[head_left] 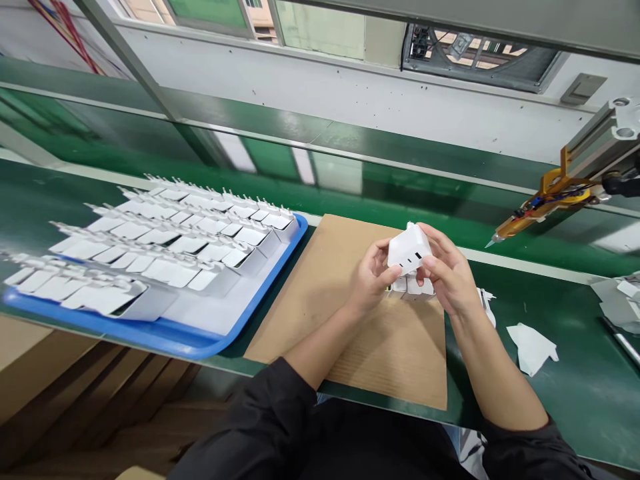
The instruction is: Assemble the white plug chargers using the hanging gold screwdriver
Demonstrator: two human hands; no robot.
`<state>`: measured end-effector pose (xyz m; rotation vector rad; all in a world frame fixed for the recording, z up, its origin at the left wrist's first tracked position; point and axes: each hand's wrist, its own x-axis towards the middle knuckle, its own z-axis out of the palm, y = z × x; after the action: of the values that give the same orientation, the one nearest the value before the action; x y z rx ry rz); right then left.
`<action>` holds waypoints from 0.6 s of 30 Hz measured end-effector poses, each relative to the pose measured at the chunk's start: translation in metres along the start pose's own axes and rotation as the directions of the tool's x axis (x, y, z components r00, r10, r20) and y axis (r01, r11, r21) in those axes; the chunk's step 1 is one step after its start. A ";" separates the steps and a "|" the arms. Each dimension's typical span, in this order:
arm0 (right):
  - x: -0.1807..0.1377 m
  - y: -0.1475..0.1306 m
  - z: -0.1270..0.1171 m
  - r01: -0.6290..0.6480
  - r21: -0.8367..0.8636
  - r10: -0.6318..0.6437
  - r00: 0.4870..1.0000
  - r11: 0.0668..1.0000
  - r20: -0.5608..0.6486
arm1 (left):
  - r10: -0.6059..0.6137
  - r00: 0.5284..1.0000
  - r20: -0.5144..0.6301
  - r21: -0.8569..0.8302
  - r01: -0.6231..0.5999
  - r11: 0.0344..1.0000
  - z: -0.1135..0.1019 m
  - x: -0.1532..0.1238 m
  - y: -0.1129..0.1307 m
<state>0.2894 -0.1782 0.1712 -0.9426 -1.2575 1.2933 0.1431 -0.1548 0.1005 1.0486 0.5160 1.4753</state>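
The left hand [373, 277] has its thumb and fingers closed around one side of a white plug block [406, 248], thumb laid along the lower front edge, the other fingers curled behind, where I can't make them all out. The right hand [447, 267] grasps the opposite side: its thumb presses near the lower corner, and the fingers arch over the far side, only partly visible to me. Between them the block sits tilted, its dark port slots turned toward the person, above the far part of a brown cardboard sheet [345, 350]. More white blocks [414, 287] show just beneath it.

Both forearms are bare below black sleeves [280, 407] and reach forward over the bench, converging on the block, wrists bent inward. Off to the person's left, a blue tray [200, 349] carries rows of white plug pieces [150, 233], well apart from the hands.
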 end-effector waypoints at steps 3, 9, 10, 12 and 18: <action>-0.002 -0.003 -0.004 0.032 -0.064 -0.027 0.997 0.997 0.077 | 0.164 0.983 0.077 0.109 -0.172 0.979 -0.004 0.001 0.000; -0.003 -0.003 -0.019 0.196 -0.159 -0.175 0.975 0.968 0.135 | 0.485 0.824 0.294 0.350 -0.565 0.747 -0.008 0.002 0.004; -0.002 -0.001 -0.020 0.225 -0.164 -0.204 0.969 0.960 0.137 | 0.501 0.808 0.312 0.358 -0.588 0.726 -0.008 0.002 0.006; -0.001 0.004 -0.022 0.272 -0.152 -0.252 0.958 0.950 0.139 | 0.522 0.783 0.338 0.372 -0.621 0.690 -0.007 0.002 0.008; 0.002 0.015 -0.024 0.352 -0.193 -0.333 0.935 0.916 0.124 | 0.444 0.799 0.406 0.309 -0.577 0.756 -0.011 0.002 0.012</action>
<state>0.3108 -0.1714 0.1536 -0.7728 -1.5759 0.9448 0.1279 -0.1525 0.1058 1.8556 0.3277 1.6682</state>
